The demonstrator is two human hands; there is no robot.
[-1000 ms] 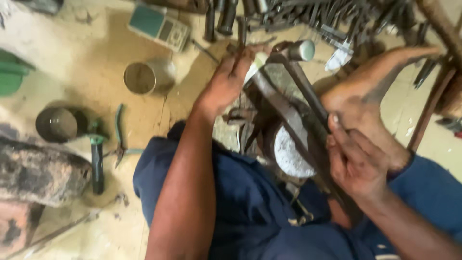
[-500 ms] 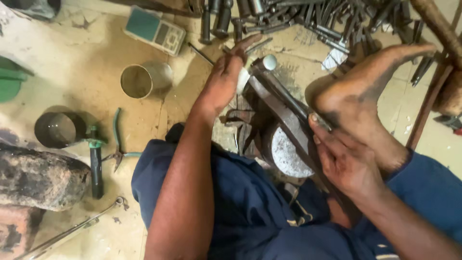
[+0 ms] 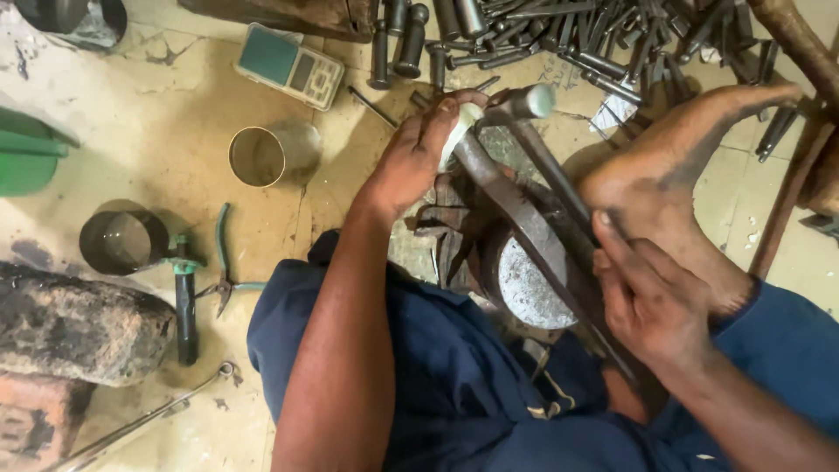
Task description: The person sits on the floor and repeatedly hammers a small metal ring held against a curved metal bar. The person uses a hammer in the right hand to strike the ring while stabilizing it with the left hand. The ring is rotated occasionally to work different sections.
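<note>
Shears [image 3: 524, 223], a long pair of dark metal blades and handles, lie diagonally over the round steel block [image 3: 529, 284], which serves as the reference point below. The left hand [image 3: 411, 162], above and left of the block, is closed with its fingers pinched on a small pale piece [image 3: 463, 122] at the upper end of the shears. The right hand [image 3: 651, 301], just right of the block, is clamped around the lower handles. 1 bare foot [image 3: 673, 166] rests above and right of the block, touching the shears. Farther out, left of the block, stand 1 open metal can [image 3: 262, 156] and 1 dark metal ring [image 3: 122, 240], with green-handled pliers [image 3: 223, 262] between them. A pile of steel punches [image 3: 559, 31] lies above the block, a digital scale [image 3: 288, 65] to their left.
</note>
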